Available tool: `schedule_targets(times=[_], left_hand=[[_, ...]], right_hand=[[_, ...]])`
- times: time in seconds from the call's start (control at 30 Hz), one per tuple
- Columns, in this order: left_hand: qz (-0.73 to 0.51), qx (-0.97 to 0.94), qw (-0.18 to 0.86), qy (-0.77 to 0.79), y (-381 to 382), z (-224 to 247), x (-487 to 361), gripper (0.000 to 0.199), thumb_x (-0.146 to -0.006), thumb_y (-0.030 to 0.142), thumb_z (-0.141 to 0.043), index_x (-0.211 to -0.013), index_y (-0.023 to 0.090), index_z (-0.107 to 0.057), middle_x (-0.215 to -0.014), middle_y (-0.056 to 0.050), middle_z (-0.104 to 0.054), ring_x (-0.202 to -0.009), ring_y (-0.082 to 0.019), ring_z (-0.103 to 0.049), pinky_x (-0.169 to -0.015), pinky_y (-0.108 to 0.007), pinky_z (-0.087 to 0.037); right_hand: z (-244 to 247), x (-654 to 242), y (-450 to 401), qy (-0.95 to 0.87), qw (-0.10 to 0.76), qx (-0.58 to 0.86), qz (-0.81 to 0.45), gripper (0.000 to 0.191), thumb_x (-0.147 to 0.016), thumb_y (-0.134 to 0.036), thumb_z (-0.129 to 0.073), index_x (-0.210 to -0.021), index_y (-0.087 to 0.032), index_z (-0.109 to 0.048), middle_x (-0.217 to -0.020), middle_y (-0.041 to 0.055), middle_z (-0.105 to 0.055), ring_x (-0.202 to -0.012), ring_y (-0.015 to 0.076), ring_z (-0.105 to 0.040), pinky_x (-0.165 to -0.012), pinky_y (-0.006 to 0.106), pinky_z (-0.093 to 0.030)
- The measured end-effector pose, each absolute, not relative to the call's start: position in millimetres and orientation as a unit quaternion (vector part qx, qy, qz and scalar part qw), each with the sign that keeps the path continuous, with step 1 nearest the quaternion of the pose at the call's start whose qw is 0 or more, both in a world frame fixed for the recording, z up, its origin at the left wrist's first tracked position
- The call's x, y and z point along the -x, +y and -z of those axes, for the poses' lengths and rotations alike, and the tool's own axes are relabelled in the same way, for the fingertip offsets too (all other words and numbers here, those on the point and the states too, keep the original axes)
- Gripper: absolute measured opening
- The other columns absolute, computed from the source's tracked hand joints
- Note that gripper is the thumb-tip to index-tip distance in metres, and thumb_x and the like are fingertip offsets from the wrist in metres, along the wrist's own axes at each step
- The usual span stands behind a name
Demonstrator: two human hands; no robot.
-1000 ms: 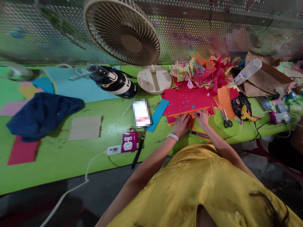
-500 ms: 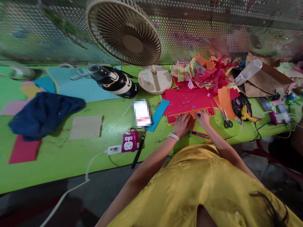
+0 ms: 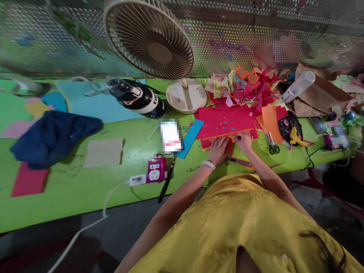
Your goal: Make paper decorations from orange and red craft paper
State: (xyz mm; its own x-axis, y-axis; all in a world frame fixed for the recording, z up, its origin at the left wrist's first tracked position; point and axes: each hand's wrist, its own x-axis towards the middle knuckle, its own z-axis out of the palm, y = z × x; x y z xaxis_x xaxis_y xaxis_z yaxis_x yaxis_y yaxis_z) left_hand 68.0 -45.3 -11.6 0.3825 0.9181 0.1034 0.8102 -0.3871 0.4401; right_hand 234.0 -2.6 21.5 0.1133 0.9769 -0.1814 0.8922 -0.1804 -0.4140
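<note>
An orange paper (image 3: 209,137) lies along the near edge of a stack of red paper (image 3: 218,115), with small blue bits scattered over the red. My left hand (image 3: 218,150) is bent over this orange paper, its fingers closed on the near edge. Close beside it, my right hand (image 3: 244,143) pinches the same paper, fingertips together. The paper under my fingers is partly hidden. An orange-and-black utility knife (image 3: 240,163) rests on the table just below my hands. Scissors with black handles (image 3: 272,146) lie to the right.
A fan (image 3: 186,100) and a black bottle (image 3: 142,99) stand behind. Left of my hands are a blue paper strip (image 3: 190,137), a lit phone (image 3: 170,136) and a purple socket block (image 3: 156,170). Crumpled paper scraps (image 3: 247,87) pile up at the back; a yellow glue gun (image 3: 297,138) sits right.
Almost nothing differs. Both hands stay at the orange paper, with only slight finger movement.
</note>
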Motion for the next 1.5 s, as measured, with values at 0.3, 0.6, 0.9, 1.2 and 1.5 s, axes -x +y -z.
schedule_targets(times=[0.3,0.6,0.9,1.2,1.5], left_hand=[[-0.168,-0.819,0.173,0.52,-45,14,-67,0.042,-0.096,0.028,-0.043,-0.134,0.014,-0.055,-0.14,-0.018,-0.055,-0.132,-0.031,-0.049,-0.119,-0.053,-0.027],[-0.168,-0.822,0.16,0.521,-44,13,-68,0.038,-0.097,0.028,-0.044,-0.129,0.013,-0.056,-0.137,-0.017,-0.057,-0.13,-0.031,-0.051,-0.118,-0.052,-0.028],[-0.189,-0.823,0.155,0.512,-44,18,-67,0.038,-0.096,0.027,-0.044,-0.13,0.014,-0.055,-0.136,-0.017,-0.058,-0.13,-0.031,-0.05,-0.117,-0.054,-0.029],[-0.208,-0.825,0.154,0.502,-44,23,-65,0.038,-0.096,0.028,-0.044,-0.129,0.014,-0.055,-0.135,-0.017,-0.058,-0.129,-0.03,-0.05,-0.117,-0.055,-0.03],[-0.201,-0.825,0.16,0.503,-45,23,-65,0.039,-0.096,0.028,-0.043,-0.131,0.014,-0.054,-0.136,-0.018,-0.057,-0.13,-0.031,-0.049,-0.117,-0.056,-0.029]], right_hand=[[-20,-237,1,-0.638,0.09,0.733,-0.217,0.027,-0.091,-0.04,-0.058,-0.079,-0.022,-0.075,-0.094,0.0066,-0.071,-0.096,0.0238,-0.055,-0.086,0.039,-0.035],[-16,-239,9,-0.629,0.079,0.734,-0.244,0.027,-0.09,-0.039,-0.057,-0.08,-0.022,-0.076,-0.09,0.0055,-0.07,-0.091,0.0204,-0.058,-0.093,0.042,-0.035],[-22,-239,15,-0.608,0.054,0.745,-0.269,0.027,-0.088,-0.044,-0.059,-0.08,-0.024,-0.077,-0.085,0.0045,-0.074,-0.093,0.0224,-0.062,-0.09,0.04,-0.038],[-22,-238,25,-0.59,0.034,0.753,-0.288,0.026,-0.087,-0.044,-0.061,-0.082,-0.024,-0.077,-0.083,0.0048,-0.075,-0.091,0.0218,-0.064,-0.09,0.041,-0.039],[-26,-240,17,-0.609,0.034,0.741,-0.282,0.026,-0.086,-0.043,-0.062,-0.077,-0.023,-0.076,-0.08,0.0048,-0.074,-0.09,0.0215,-0.063,-0.09,0.042,-0.038]])
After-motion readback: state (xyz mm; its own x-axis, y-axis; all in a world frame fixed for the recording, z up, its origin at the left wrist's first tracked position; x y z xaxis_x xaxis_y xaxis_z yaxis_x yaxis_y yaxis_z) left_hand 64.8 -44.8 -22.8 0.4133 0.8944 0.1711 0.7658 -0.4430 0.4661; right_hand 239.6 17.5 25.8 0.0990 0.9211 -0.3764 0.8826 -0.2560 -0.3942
